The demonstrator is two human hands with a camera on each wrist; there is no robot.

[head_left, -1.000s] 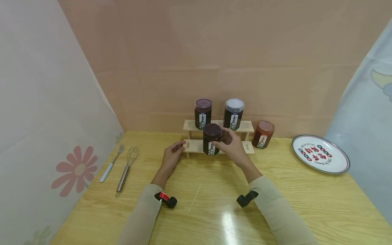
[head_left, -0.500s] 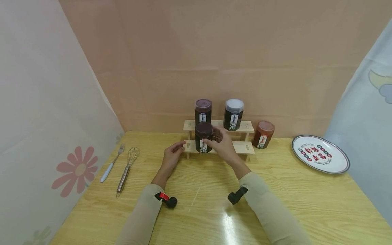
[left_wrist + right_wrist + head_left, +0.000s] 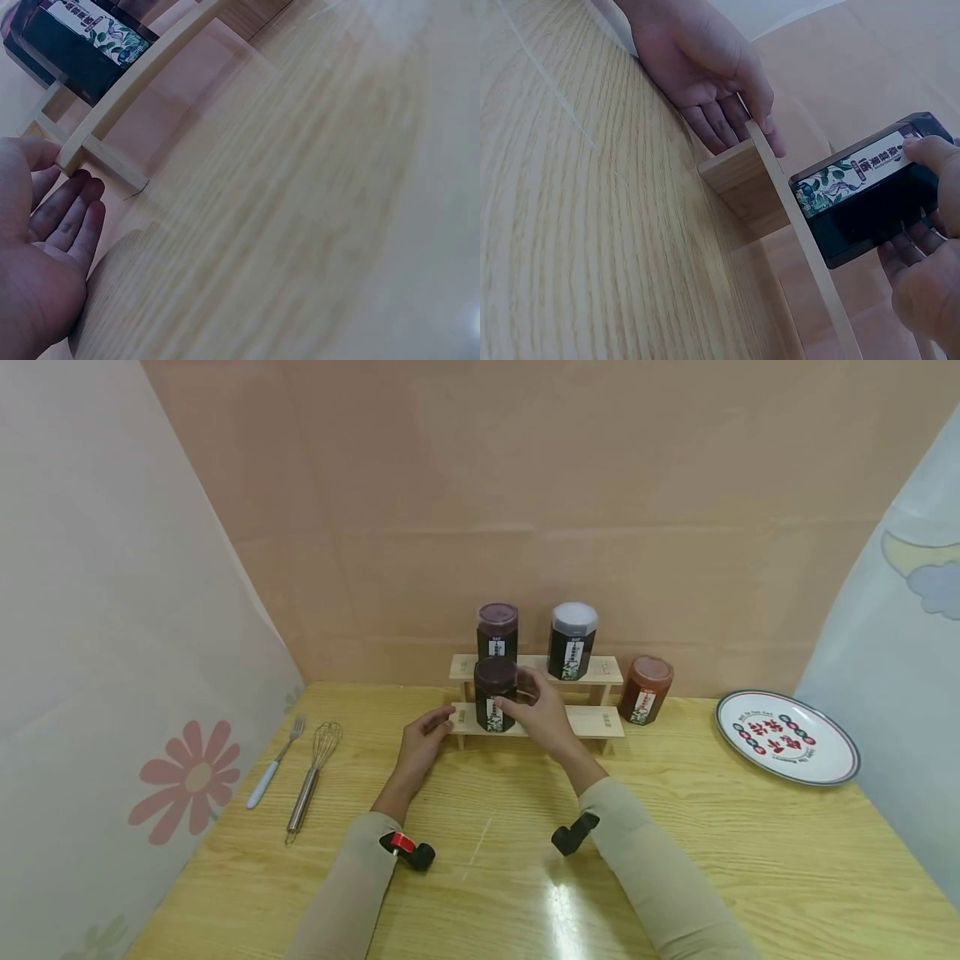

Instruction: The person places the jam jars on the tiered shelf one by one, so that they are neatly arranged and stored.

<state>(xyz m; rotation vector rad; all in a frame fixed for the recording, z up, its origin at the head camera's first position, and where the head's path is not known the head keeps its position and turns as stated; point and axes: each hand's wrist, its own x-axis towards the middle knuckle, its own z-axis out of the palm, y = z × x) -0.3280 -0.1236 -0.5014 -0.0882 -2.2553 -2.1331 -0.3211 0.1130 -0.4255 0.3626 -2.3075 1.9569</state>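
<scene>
My right hand (image 3: pixel 542 714) grips a dark jam jar (image 3: pixel 495 703) from its right side, thumb across the front label. The jar stands upright at the left part of the lower step of a two-step wooden rack (image 3: pixel 588 720). In the right wrist view the jar's base (image 3: pixel 821 240) meets the board. At the rack's left end, my left hand (image 3: pixel 422 739) pinches the lower board's edge between thumb and fingers, the other fingers loosely bent below it. Behind, on the upper step, stand a purple-lidded jar (image 3: pixel 498 625), partly hidden by the held jar, and a white-lidded jar (image 3: pixel 573 639).
A reddish jar (image 3: pixel 646 690) stands on the table right of the rack. Farther right lies an oval plate (image 3: pixel 787 737) with red print. A fork (image 3: pixel 276 760) and a whisk (image 3: pixel 313 781) lie at the left. A cloth backdrop (image 3: pixel 480 485) rises behind the rack.
My right hand has carried the dark jar leftward along the lower step, to in front of the purple-lidded jar. The left hand has stayed at the rack's left end.
</scene>
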